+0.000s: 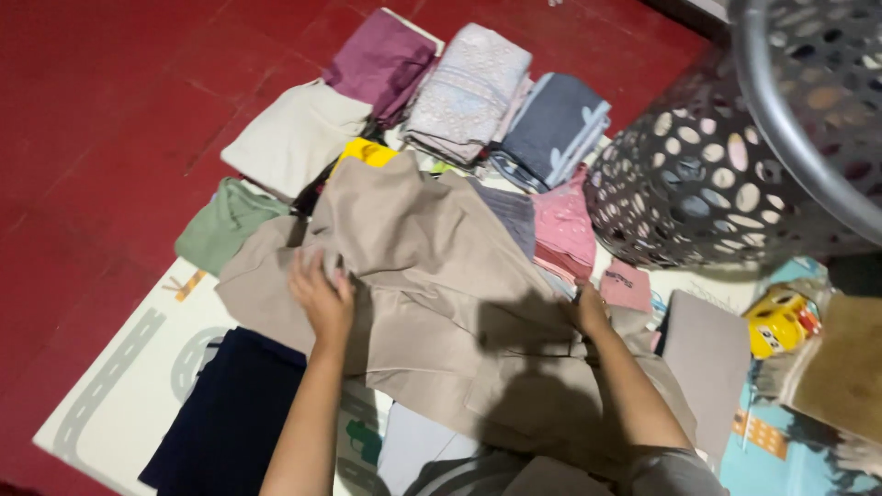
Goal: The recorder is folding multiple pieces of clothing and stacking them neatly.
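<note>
Pressing down on a beige garment with both hands, I am working over a play mat printed with grey roads, laid on a red floor. My left hand is lying on the garment's left part, fingers bunched and gripping a fold of the cloth near its upper edge. My right hand is sitting on the garment's right side; it is partly in shadow, and I cannot tell whether its fingers are pinching cloth or only resting flat. The beige garment is lying rumpled across the middle of the mat, overlapping several items beneath it. Just below my left forearm a dark navy folded piece is lying on the mat. Beyond the garment, folded stacks are sitting in a loose arc: a green piece at left, a cream piece above it, a plum piece, a pale patterned stack, and a blue-grey stack. A yellow item is peeking out at the garment's top edge, and a pink stack is lying just beside its right edge. A grey perforated laundry basket is lying tipped at right, near the pink stack. A yellow toy car is sitting below the basket, well apart from my right hand.
</note>
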